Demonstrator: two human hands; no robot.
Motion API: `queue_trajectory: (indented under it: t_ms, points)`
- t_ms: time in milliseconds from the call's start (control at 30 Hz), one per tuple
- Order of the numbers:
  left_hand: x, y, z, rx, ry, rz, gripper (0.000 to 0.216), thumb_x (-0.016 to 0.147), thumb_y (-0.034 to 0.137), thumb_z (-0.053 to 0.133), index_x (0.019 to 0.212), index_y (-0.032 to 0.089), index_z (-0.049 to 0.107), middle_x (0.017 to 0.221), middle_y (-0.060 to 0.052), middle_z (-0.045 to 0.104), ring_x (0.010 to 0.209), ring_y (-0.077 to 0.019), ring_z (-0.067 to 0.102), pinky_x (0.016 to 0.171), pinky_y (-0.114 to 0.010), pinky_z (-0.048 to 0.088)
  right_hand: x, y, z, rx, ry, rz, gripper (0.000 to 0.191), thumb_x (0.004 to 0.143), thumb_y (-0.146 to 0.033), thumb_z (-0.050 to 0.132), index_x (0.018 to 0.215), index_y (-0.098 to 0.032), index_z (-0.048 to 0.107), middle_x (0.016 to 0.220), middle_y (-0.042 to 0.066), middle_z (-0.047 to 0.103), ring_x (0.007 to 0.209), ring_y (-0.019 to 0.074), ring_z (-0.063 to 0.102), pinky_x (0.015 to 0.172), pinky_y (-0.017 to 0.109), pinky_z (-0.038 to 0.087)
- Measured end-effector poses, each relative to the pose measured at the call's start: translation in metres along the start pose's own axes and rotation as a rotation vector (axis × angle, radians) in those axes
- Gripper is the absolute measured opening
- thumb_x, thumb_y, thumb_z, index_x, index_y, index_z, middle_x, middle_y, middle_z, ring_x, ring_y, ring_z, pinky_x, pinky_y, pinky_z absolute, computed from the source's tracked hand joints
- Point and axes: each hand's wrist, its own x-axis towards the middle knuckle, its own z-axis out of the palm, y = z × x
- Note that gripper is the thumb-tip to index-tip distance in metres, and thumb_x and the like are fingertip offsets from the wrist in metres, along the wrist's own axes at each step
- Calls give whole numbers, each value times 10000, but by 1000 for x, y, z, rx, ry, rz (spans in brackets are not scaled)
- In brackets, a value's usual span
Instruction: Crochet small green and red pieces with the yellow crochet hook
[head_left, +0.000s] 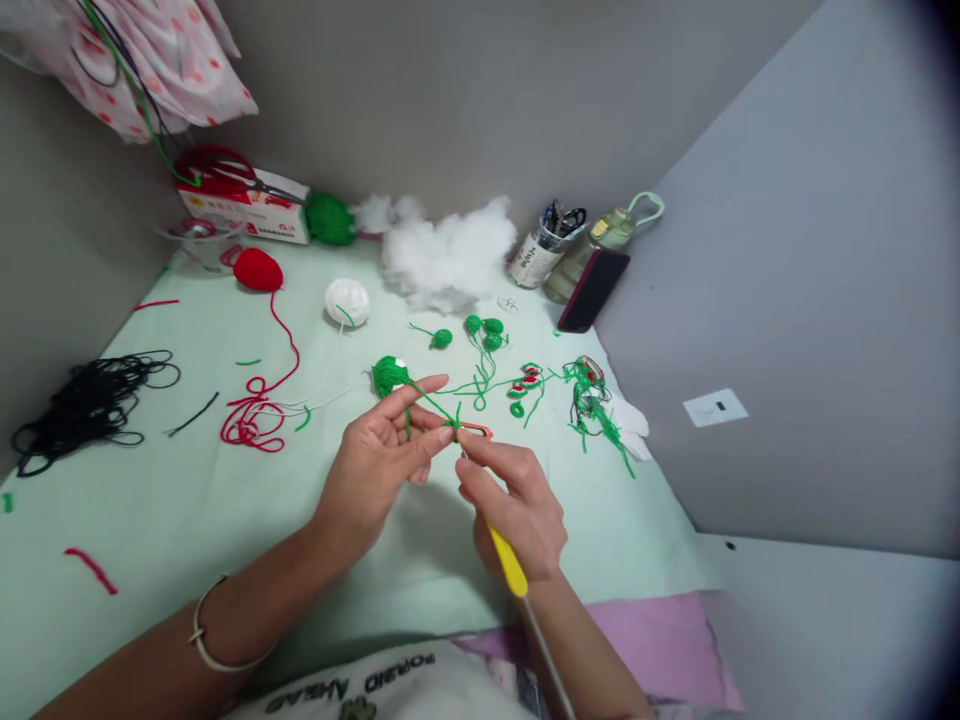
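In the head view, you are pinching a small green yarn piece (455,424) between your left hand's (367,465) thumb and fingers, the others loosely spread, while your right hand (523,510) is curling around a yellow-handled hook (508,562), its shaft pointing toward that piece. Just beyond your left hand, a green yarn ball (388,378) is resting on the surface (172,520); farther beyond both hands, white stuffing (446,255) is lying heaped.
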Motion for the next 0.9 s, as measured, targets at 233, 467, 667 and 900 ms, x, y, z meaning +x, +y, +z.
queue_trajectory:
  t_ms: [233, 467, 667, 900]
  points:
    - [-1, 4, -1, 158, 52, 90, 469, 751, 146, 847, 1201, 244, 759, 898, 15, 678, 571, -54, 458, 507, -189, 406, 16, 6, -3, 459, 22, 406, 220, 1006, -140, 528, 1048, -247, 716, 966, 65, 809, 789, 195, 765, 649, 354, 642]
    - [-2, 3, -1, -28, -47, -36, 586, 772, 187, 832, 1337, 237, 682, 783, 48, 603, 505, -39, 407, 460, -185, 349, -5, 3, 2, -85, -68, -15, 520, 886, -3, 656, 1332, -272, 668, 1187, 88, 772, 1063, 223, 750, 811, 345, 666]
    - [1, 11, -5, -205, -221, -270, 514, 804, 232, 834, 1301, 199, 705, 652, 80, 486, 462, -12, 195, 416, -160, 219, 2, 7, -3, 183, 18, 177, 371, 935, -70, 636, 1210, -295, 739, 1103, 74, 742, 951, 202, 723, 716, 353, 640]
    - [1, 16, -8, -133, -172, -156, 468, 803, 196, 841, 1255, 255, 736, 764, 55, 553, 478, 0, 271, 404, -137, 248, 21, 5, -13, 696, 154, 640, 195, 984, -190, 606, 992, -259, 788, 875, 32, 737, 643, 133, 648, 535, 280, 555]
